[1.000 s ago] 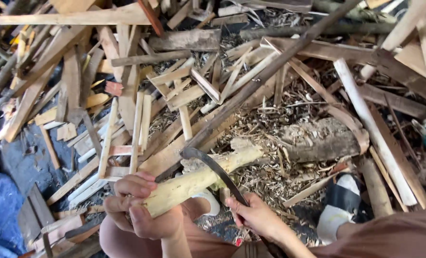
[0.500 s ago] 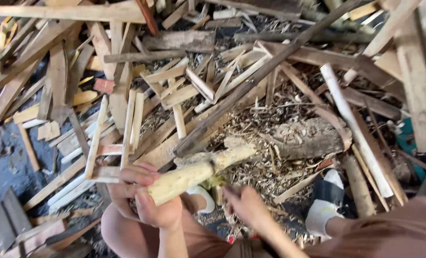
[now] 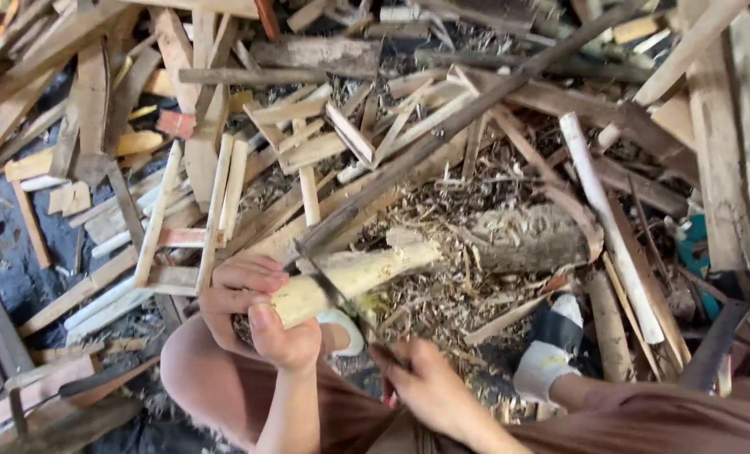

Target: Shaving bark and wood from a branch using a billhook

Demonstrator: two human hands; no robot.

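My left hand (image 3: 261, 311) grips the near end of a pale, peeled wooden stick (image 3: 366, 269) that slants up to the right and rests on a grey log (image 3: 526, 240). My right hand (image 3: 421, 382) holds the handle of a dark curved blade (image 3: 328, 290), whose edge lies across the stick just beyond my left fingers. My bare knee (image 3: 194, 370) is below the left hand. A foot in a white and black sock (image 3: 551, 349) rests to the right.
Heaps of split wooden slats, sticks and boards (image 3: 215, 185) cover the ground all around, with shavings and chips (image 3: 450, 294) under the log. A long dark pole (image 3: 459, 126) slants across the pile. Dark ground (image 3: 5, 261) shows at the left.
The blade was raised above the stick a second ago; my right hand pulled back and has now brought it down onto the stick near my left hand. The view shifted slightly.
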